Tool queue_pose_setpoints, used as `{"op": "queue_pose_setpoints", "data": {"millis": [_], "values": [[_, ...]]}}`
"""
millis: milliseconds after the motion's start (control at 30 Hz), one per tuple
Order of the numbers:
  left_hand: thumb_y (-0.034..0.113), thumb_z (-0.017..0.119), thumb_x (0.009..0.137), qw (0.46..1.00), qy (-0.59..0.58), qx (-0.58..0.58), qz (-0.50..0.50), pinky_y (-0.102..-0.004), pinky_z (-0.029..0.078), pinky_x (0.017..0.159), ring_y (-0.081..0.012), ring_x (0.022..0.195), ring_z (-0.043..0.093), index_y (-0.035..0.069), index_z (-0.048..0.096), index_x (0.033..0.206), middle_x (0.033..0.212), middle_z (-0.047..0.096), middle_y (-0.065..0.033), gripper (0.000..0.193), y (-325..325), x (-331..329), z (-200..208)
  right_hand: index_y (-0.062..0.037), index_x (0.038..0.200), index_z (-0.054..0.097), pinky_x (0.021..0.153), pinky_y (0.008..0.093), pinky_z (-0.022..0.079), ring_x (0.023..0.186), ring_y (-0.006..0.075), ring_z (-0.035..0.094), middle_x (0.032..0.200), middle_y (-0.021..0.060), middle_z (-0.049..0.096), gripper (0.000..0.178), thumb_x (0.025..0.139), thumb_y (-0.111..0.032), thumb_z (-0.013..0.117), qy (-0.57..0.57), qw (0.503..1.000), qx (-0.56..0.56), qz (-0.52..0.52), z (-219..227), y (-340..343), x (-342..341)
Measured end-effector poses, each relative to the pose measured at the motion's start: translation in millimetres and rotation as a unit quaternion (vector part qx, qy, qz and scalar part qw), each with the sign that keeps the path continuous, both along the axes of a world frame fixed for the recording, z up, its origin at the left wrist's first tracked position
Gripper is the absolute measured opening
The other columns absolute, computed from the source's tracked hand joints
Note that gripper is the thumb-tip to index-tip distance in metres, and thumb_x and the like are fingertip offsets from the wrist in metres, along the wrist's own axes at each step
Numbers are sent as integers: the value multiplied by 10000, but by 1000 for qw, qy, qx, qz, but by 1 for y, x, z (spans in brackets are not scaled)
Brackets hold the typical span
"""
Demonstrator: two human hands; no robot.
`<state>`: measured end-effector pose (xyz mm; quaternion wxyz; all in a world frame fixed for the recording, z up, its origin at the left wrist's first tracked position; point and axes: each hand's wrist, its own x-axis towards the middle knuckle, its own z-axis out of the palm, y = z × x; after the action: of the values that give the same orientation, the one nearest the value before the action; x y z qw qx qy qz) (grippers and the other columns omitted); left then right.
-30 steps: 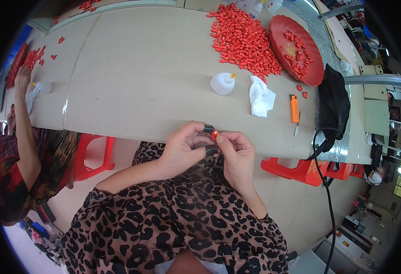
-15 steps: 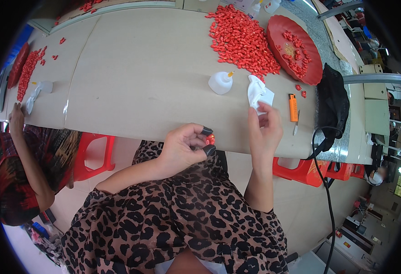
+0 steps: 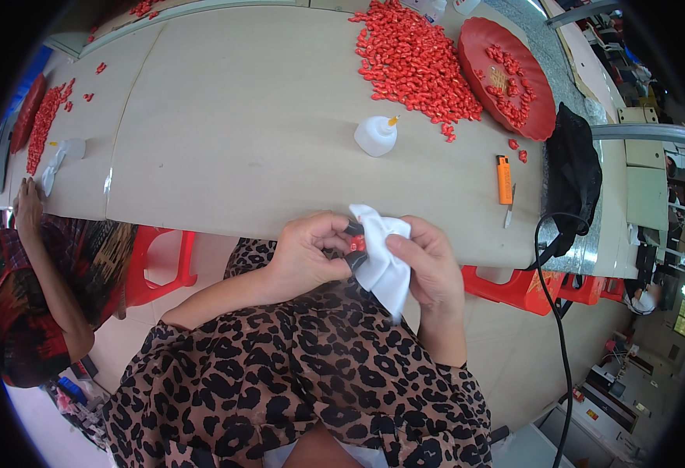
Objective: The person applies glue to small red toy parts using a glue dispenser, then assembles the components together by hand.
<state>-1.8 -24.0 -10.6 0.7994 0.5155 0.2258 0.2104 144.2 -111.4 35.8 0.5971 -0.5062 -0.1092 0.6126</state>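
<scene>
Between the black-covered thumb and finger of my left hand (image 3: 311,251) is a small shiny red piece (image 3: 356,243). My right hand (image 3: 428,261) pinches a white cloth (image 3: 385,261) and holds it up against the red piece, partly hiding it and my left fingertips. Both hands are over my lap at the table's front edge. Beyond them on the table stands a white squeeze bottle (image 3: 376,136) with a yellow tip. A large heap of similar red pieces (image 3: 413,66) lies farther back.
At the right stands a red scalloped plate (image 3: 545,117) with red pieces in it. Nearer lie an orange lighter (image 3: 504,179), a thin blade-like tool (image 3: 509,207) and a black bag (image 3: 569,175) with a cable. Another person's hand (image 3: 27,207) is at the far left, beside more red pieces (image 3: 42,121).
My right hand has picked the white cloth up off the table and brought it left and nearer, against the red piece. My left hand has stayed nearly in place.
</scene>
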Motion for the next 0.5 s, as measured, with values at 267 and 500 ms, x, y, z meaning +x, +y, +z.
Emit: {"op": "queue_pose_setpoints", "data": {"millis": [267, 500], "values": [[-123, 562, 595, 997, 23, 73, -32, -209, 471, 675, -140, 813, 572, -47, 505, 901, 875, 499, -70, 320, 2, -1, 3, 6, 816, 534, 591, 198, 423, 648, 81, 533, 750, 46, 567, 136, 695, 0, 596, -31, 996, -36, 76, -12, 9, -4], [-125, 571, 592, 999, -1, 30, -20, -215, 474, 693, -149, 827, 570, -46, 492, 925, 882, 500, -68, 351, 3, -1, 1, 12, 815, 524, 597, 204, 437, 653, 83, 540, 754, 53, 572, 114, 718, -12, 578, 33, 997, -30, 57, -15, 9, -2]]}}
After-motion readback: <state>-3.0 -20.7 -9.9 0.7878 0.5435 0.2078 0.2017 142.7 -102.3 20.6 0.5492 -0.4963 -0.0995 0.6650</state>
